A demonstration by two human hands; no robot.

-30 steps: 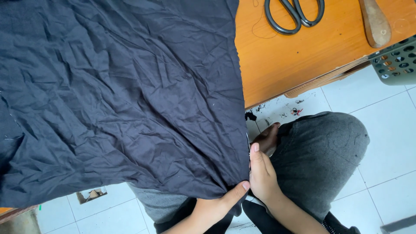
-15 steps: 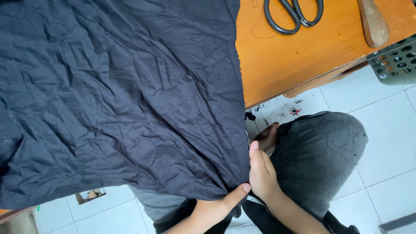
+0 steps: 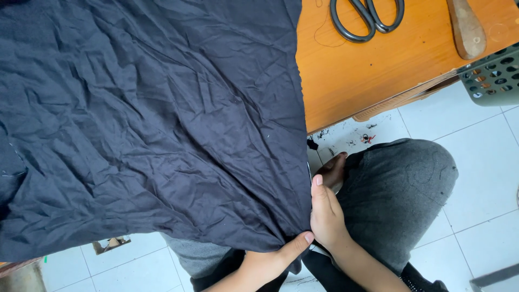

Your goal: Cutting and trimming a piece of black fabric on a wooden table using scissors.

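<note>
- a small brownish scrap (image 3: 111,244) lies on the white tiled floor (image 3: 481,184) at lower left, just under the hanging edge of the cloth; what it is cannot be made out.
- the dark cloth (image 3: 146,119) is navy to charcoal, thin and heavily creased all over, with a few pale thread bits on it. it covers the left and middle of the view, spread over the table and drooping past its near edge toward the lap.
- the left hand (image 3: 267,263) pinches the cloth's lower right corner, thumb pressed on top, other fingers hidden beneath.
- the right hand (image 3: 325,213) lies flat and extended along the cloth's right edge, fingers straight and together, touching the edge; whether it grips anything cannot be told.
- grey trousers (image 3: 397,194) cover the raised knee just right of the hands.
- on the orange wooden table (image 3: 367,75), right of the cloth: black scissors (image 3: 367,19), then a wooden handle (image 3: 466,27).
- a green perforated basket (image 3: 494,75) sits at the far right edge.
</note>
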